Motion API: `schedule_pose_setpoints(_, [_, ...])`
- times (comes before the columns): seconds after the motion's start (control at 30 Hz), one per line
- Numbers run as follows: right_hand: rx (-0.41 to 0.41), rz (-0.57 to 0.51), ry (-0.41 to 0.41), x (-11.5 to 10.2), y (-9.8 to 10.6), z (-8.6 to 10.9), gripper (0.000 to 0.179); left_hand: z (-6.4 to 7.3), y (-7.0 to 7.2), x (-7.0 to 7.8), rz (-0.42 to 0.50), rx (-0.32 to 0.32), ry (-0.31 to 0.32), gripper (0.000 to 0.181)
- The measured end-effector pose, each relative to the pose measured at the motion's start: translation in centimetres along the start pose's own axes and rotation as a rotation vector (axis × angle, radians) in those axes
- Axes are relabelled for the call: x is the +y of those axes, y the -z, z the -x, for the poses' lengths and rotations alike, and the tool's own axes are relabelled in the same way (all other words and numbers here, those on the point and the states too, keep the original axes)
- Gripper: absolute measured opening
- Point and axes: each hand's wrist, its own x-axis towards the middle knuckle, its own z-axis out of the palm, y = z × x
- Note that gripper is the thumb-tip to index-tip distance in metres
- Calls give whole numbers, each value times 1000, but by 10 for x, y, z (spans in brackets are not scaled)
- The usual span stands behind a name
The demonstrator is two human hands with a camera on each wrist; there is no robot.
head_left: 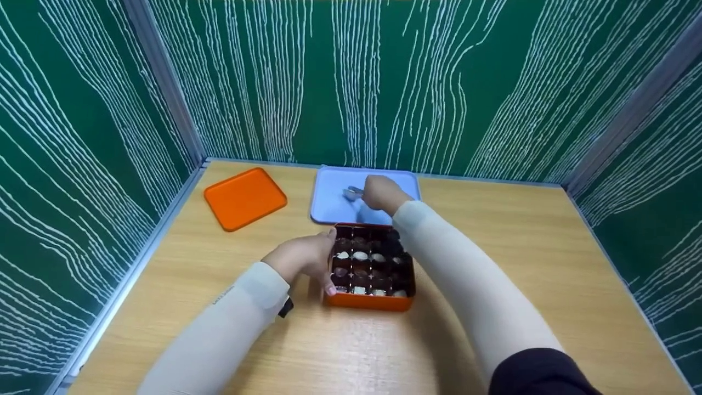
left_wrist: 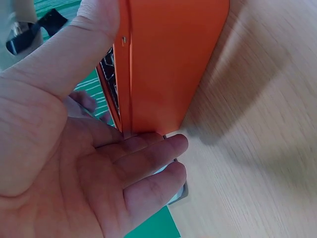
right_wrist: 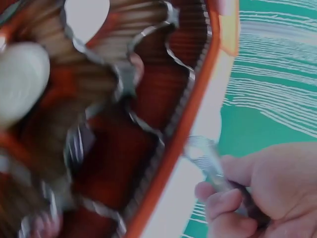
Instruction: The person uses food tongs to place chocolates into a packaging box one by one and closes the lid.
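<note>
An orange box of chocolates [head_left: 373,303] stands on the table, its divided insert holding dark and pale pieces. My left hand [head_left: 312,255] holds the box along its left side. In the left wrist view the thumb lies on the rim and the fingers [left_wrist: 148,153] reach round the far end. Beyond the box, my right hand [head_left: 384,193] is over a light blue tray [head_left: 329,211]. It grips small metal tongs [head_left: 352,193] whose rounded ends point left. The right wrist view shows the tongs [right_wrist: 205,158] in curled fingers; whether their tips hold anything is unclear.
An orange lid [head_left: 245,198], lying like a shallow tray, sits at the back left of the wooden table [head_left: 521,241]. Green panels [head_left: 312,82] with white wavy lines close off the back and both sides. My right forearm passes over the box's right edge.
</note>
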Motion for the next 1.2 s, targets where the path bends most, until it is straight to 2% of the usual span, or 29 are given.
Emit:
schedule_pose_setpoints(0.2, [-82,61,-18,14,22,19,19,1,2,-4,0,9,20,161])
schedule_pose_setpoints(0.4, [-162,62,-104,28,34,24,32,2,1,-8,-7,8,34,160])
schedule_pose_setpoints(0.6, [-136,66,-91,35,34,30,36,2,2,-5,-14,2,41,162])
schedule_pose_setpoints(0.87, [-80,57,-57,41,21,33,29,0,0,1,0,-12,34,161])
schedule_pose_setpoints(1.07, [-102,17,-101,43,23,41,28,0,-2,3,6,-16,22,161])
schedule_pose_setpoints(1.13, [-108,23,-99,43,25,45,27,0,-2,3,1,-15,14,161])
schedule_pose_setpoints(1.2, [-101,73,-64,42,26,49,26,0,-3,3,-11,-13,7,160])
